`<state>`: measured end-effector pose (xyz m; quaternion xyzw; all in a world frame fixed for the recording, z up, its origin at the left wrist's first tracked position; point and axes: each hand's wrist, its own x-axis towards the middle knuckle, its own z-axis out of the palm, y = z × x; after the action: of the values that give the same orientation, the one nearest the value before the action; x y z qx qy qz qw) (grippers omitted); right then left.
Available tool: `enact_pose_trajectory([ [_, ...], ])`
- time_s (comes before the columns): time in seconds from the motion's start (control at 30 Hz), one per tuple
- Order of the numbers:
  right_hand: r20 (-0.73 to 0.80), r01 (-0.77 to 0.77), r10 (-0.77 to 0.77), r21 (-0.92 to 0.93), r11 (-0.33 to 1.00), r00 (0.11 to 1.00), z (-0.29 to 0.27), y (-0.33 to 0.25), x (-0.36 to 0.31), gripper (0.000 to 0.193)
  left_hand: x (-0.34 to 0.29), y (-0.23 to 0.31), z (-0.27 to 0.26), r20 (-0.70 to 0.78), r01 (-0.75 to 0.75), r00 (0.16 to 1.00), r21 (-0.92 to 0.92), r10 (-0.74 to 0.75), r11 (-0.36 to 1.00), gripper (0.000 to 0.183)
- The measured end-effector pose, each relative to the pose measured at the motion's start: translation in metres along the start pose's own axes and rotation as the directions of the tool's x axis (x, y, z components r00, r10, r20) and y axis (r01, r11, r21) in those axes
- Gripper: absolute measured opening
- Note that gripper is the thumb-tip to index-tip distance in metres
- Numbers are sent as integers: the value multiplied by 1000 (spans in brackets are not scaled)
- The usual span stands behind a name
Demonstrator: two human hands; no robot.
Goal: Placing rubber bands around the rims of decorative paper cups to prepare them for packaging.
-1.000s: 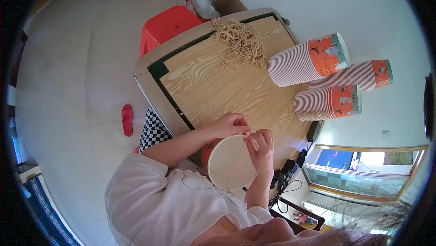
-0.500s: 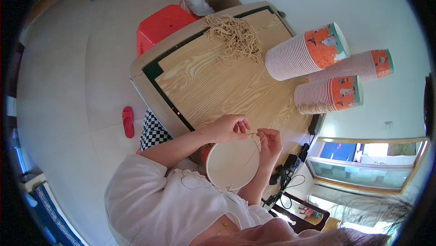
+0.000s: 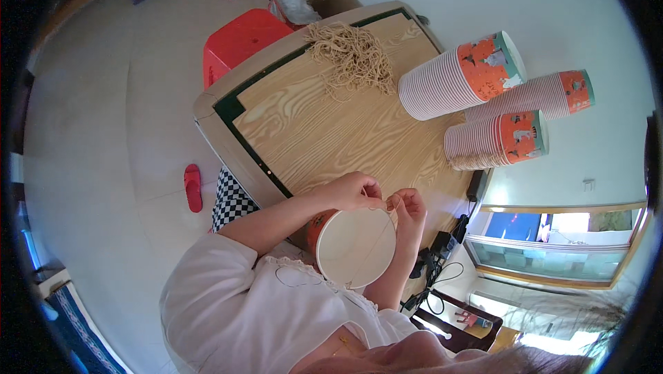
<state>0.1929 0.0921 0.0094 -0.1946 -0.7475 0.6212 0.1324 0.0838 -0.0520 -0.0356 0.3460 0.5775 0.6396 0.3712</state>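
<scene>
An orange-sided paper bucket (image 3: 342,246) with a white round face is held close to my body at the table's near edge, that face turned toward me. At its far rim, my left hand (image 3: 353,192) pinches a thin beige cord (image 3: 376,241). Beside it, the fingertips of my right hand (image 3: 409,205) are closed on the same cord, close to the left fingers. The cord runs across the bucket's white face to the near rim. Exactly how it passes at the rim is too small to make out.
A tangled pile of beige cords (image 3: 353,60) lies on the wood-grain table (image 3: 297,132). Stacks of nested paper buckets (image 3: 449,84) lie on their sides at the right; the nearest stack (image 3: 487,142) has cords along its rims. Black adapters and cables (image 3: 436,263) are at the right edge. A red stool (image 3: 242,42) stands left.
My hands have shifted slightly, with the fingers nearer the bucket's rim. The cord across the white face looks straighter. The whole view has moved a little.
</scene>
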Motion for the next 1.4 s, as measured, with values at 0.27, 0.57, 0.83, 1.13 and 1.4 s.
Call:
enact_pose_trajectory([
  [0.27,54,-57,52,89,994,997,1,8,5,2,2,-15,-3,98,96,992,-202,-78,975,22],
  [0.57,149,-151,152,-18,988,977,-3,13,3,3,2,-30,-4,175,227,972,-518,-157,825,21],
  [0.83,173,-157,169,-81,984,970,1,7,1,3,1,-25,1,52,108,994,-335,-96,936,17],
  [1.13,48,-2,7,-91,996,999,-3,9,0,3,-7,-23,-2,50,112,993,-145,-106,983,20],
  [1.4,42,-16,19,-77,997,999,-6,11,-4,6,-23,-17,-15,97,157,985,-149,-144,976,27],
])
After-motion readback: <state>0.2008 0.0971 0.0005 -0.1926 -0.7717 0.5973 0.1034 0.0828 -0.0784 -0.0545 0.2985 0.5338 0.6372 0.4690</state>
